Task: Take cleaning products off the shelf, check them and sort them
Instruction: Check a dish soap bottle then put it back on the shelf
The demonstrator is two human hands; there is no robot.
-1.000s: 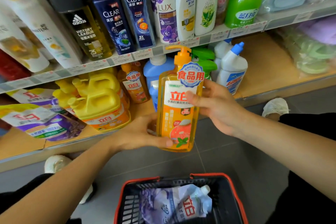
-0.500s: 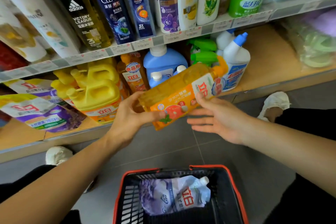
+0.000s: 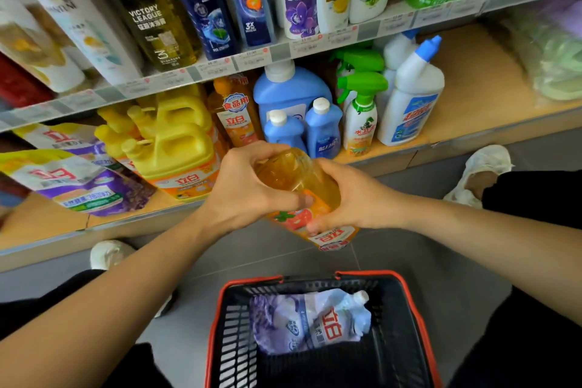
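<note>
Both hands, left hand (image 3: 248, 186) and right hand (image 3: 349, 198), curl fingers round the orange bottle (image 3: 299, 186), upended: checking step; next, down into the basket (image 3: 419, 324).

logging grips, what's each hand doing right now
Left hand: holds the orange detergent bottle, curled round its upper end.
Right hand: holds the same bottle, lower down at the label.

Occlusions, crops
Label of dish soap bottle (image 3: 296, 179) partly covered by left hand (image 3: 248, 186) and right hand (image 3: 356, 198); price tags (image 3: 252, 59) blurred, unreadable; basket (image 3: 400, 324) cut by bottom edge.
</note>
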